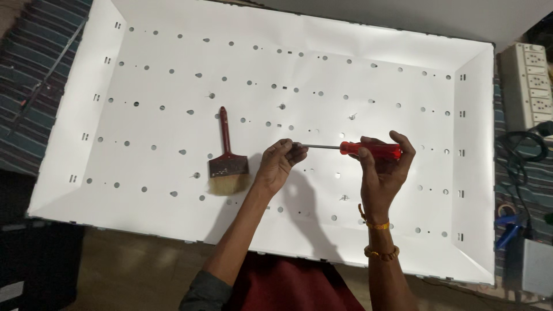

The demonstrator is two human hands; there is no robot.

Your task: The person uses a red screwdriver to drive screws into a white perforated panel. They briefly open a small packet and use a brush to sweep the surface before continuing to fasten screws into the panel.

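Note:
A large white reflector panel (173, 52) with many small round holes fills the view. My right hand (381, 173) grips the red handle of a screwdriver (368, 150), held level above the panel. The metal shaft points left, and the fingers of my left hand (279, 164) pinch its tip. A paintbrush (227, 156) with a dark red handle and pale bristles lies flat on the panel, just left of my left hand.
A white power strip (529, 83) sits off the panel's right edge, with dark cables (521, 150) below it and a blue tool (508, 230) further down. Striped fabric (34, 86) lies under the panel at left. Brown floor (132, 270) shows in front.

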